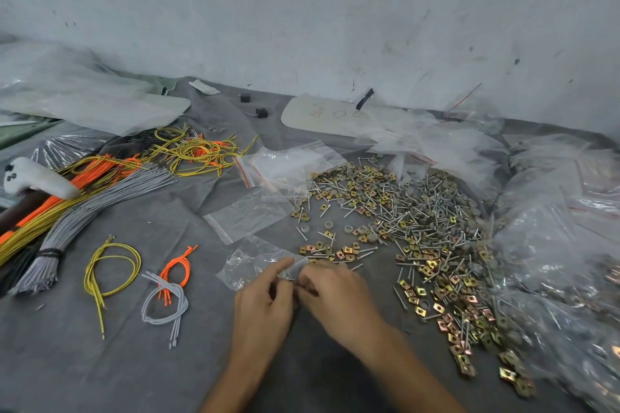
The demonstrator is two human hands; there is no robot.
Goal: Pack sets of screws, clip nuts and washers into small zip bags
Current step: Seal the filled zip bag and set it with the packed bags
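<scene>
While the left grip (265, 305) and right grip (335, 292) pinched one small zip bag (251, 260) on the near counter (100, 365), just left of the hardware pile (419, 221), sealing seemed, through the blur, the step in hand, and next called for sliding that pinch along its mouth.

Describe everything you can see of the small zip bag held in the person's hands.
The small zip bag is clear, crinkled thin plastic with bright glints. It lies mostly flat on the grey cloth, left of the heap of screws and clip nuts. The left hand pinches its right end, and the right hand meets it there with curled fingertips. Small pieces seem to show through it, too blurred to name. No zip strip shows.
</scene>
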